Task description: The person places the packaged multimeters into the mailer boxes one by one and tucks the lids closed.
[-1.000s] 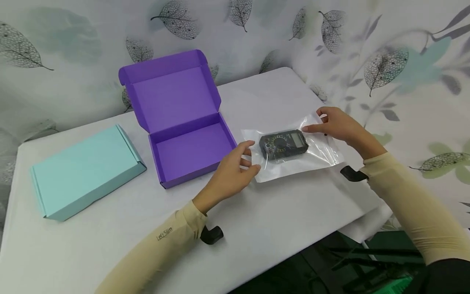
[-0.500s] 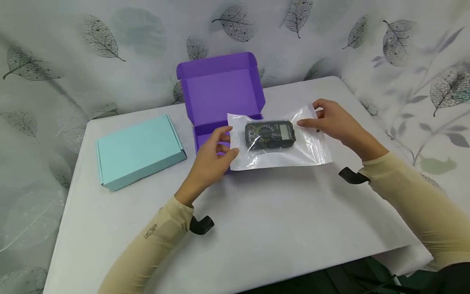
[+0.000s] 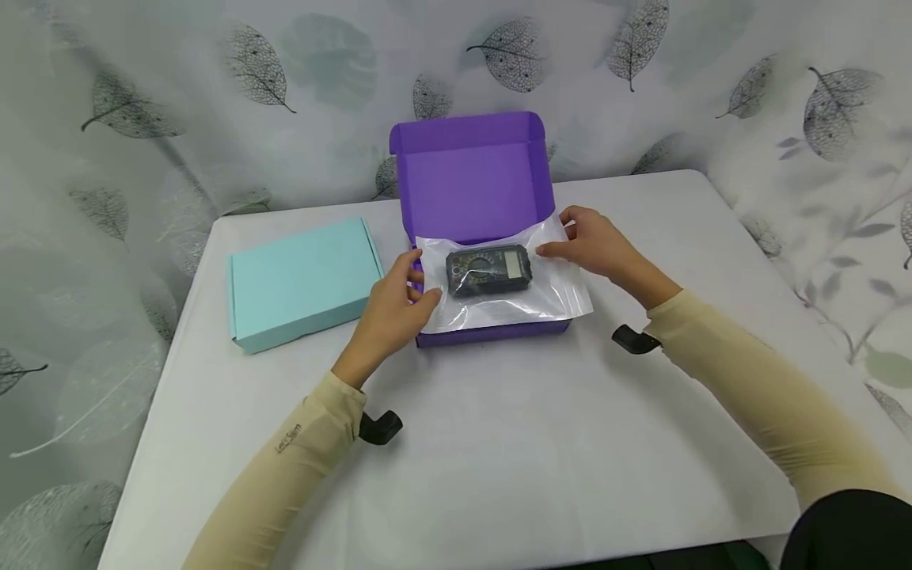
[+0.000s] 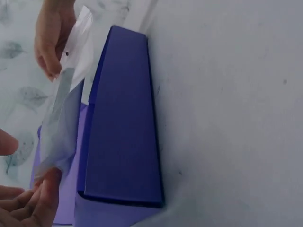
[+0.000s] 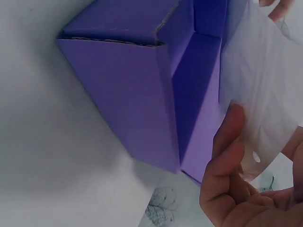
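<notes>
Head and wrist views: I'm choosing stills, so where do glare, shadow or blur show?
Head view: glare streaks the glossy plastic bag and black rectangular multimeter, soft shadows on the white tabletop; left wrist view: the front of the purple cardboard box is dim; right wrist view: the bag looks soft.

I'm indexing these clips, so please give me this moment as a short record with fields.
Held item: plastic bag with a multimeter inside
Left hand: holds the bag's left end
Right hand: holds its right end
Bag position: above the purple box
Purple box: lid open
Teal box: closed, left of purple
Surface: white-covered table
</notes>
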A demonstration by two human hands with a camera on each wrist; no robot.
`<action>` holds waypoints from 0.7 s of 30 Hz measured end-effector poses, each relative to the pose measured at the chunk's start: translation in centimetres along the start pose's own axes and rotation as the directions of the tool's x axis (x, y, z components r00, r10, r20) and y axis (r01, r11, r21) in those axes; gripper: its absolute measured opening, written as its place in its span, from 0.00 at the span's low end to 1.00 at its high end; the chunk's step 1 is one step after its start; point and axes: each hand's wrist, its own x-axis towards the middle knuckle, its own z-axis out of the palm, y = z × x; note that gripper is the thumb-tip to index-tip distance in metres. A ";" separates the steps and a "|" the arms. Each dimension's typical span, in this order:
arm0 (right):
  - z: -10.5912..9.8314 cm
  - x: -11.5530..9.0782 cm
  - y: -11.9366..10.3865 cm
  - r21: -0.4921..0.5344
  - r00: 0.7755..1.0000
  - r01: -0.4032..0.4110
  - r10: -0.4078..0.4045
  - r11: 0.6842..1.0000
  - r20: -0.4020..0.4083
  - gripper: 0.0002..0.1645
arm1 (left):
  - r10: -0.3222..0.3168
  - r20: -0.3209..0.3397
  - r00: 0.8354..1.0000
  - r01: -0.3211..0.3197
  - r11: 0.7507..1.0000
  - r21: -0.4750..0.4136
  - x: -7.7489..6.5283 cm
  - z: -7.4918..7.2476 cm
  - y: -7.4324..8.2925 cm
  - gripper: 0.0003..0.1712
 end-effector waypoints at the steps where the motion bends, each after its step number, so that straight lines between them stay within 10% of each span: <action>1: 0.4 0.4 0.0 -0.015 1.000 0.010 -0.010 1.000 0.005 0.33 | -0.003 0.002 1.000 0.003 1.000 0.029 0.2 0.0 -0.2 0.37; 14: 3.4 2.1 -0.3 -0.274 0.981 0.191 -0.179 0.942 0.070 0.10 | 0.034 0.056 0.998 -0.050 0.946 0.320 2.2 1.2 -1.2 0.32; 21: 4.1 2.2 -0.5 -0.375 0.974 0.226 -0.214 0.899 0.074 0.14 | 0.104 0.066 0.992 -0.123 0.784 0.609 3.1 2.0 -1.5 0.17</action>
